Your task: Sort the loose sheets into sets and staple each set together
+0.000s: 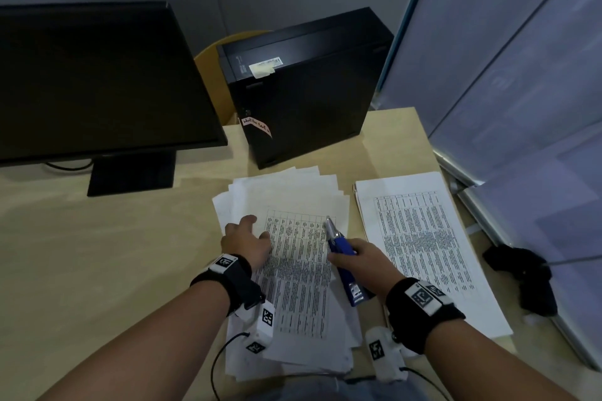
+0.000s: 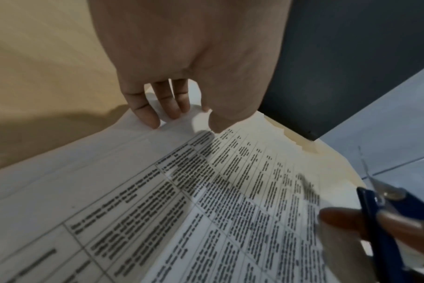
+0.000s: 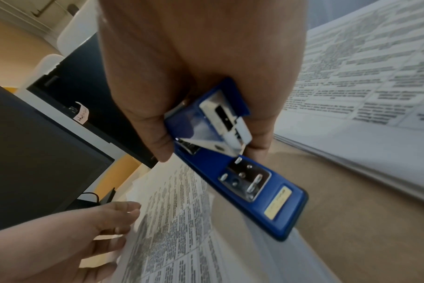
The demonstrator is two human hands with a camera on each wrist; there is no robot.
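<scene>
A: Beneath both hands, head view: fanned pile of loose white printed sheets [image 1: 293,270]; left hand [image 1: 247,242] rests fingers on it.

B: Left wrist: fingertips [image 2: 152,116] touch paper. Right wrist: right hand [image 3: 201,67] grips blue metal stapler [image 3: 232,162] over the pile's right edge.

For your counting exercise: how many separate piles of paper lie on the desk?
2. A fanned loose pile under both hands, and a neat stack to its right, apart from it.
</scene>
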